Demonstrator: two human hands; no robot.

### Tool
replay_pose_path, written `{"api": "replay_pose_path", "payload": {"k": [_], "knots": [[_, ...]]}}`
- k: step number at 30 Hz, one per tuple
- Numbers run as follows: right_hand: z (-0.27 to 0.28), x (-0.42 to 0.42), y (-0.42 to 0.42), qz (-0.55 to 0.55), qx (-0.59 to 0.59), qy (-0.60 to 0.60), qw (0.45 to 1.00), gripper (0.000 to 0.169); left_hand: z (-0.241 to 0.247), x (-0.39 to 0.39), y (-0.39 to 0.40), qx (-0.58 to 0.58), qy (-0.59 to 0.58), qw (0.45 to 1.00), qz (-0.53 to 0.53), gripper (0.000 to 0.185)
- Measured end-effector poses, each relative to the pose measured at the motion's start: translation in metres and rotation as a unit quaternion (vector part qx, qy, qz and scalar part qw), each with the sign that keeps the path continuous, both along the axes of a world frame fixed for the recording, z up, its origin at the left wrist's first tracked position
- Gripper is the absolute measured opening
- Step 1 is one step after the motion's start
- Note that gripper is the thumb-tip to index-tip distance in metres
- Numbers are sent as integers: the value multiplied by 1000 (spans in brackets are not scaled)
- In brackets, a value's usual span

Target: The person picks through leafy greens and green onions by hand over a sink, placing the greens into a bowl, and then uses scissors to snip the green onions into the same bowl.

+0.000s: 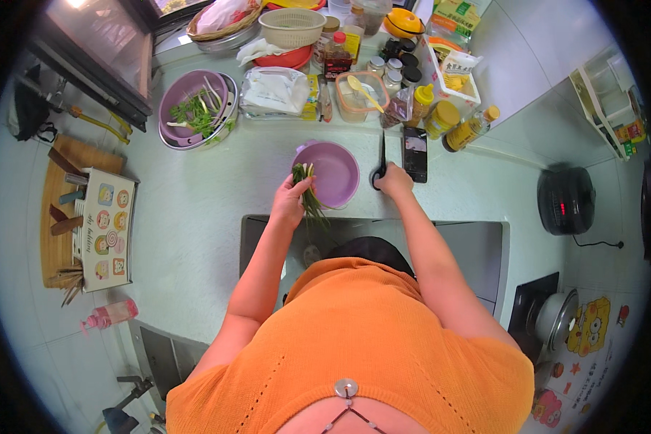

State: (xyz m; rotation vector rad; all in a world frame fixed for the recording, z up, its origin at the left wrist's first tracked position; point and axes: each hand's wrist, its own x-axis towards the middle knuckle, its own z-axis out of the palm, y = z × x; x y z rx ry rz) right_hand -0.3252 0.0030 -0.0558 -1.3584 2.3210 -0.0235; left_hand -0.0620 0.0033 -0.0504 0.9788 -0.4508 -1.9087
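Observation:
My left hand (288, 203) grips a folded bunch of green onions (310, 199) at the left rim of a purple plastic bowl (336, 172). White stem ends show above the fingers, and the green leaves hang down past the bowl's near side. The visible inside of the bowl holds nothing. To the right of it, my right hand (396, 182) has its fingers on the black handle of a pair of scissors (382, 154). The blades point away from me and look closed. Close by on the right lies a black smartphone (415, 154) with its screen lit.
A purple colander (168, 103) of leafy greens sits in a metal basin at the back left. Packages, jars and sauce bottles (469, 129) line the back. A knife block (108, 228) stands left, a black rice cooker (566, 200) right. The counter's front edge (369, 218) borders a recess.

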Motion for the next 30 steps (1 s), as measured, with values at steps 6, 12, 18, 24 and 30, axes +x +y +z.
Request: {"api": "replay_pose_path", "payload": {"k": [6, 12, 18, 24, 30], "knots": [[29, -27, 23, -30, 2, -380, 925, 47, 7, 4, 3, -11, -2, 1000, -1, 20], [83, 12, 52, 0, -105, -572, 813, 47, 10, 1, 3, -58, -37, 995, -67, 19], [92, 54, 65, 60, -71, -478, 873, 41, 16, -2, 0, -93, -62, 991, -70, 18], [70, 58, 77, 167, -148, -308, 925, 48, 23, -4, 1, -134, -126, 981, -66, 16], [66, 68, 76, 156, -58, -316, 934, 52, 17, -9, 1, -136, -136, 978, -81, 17]]}}
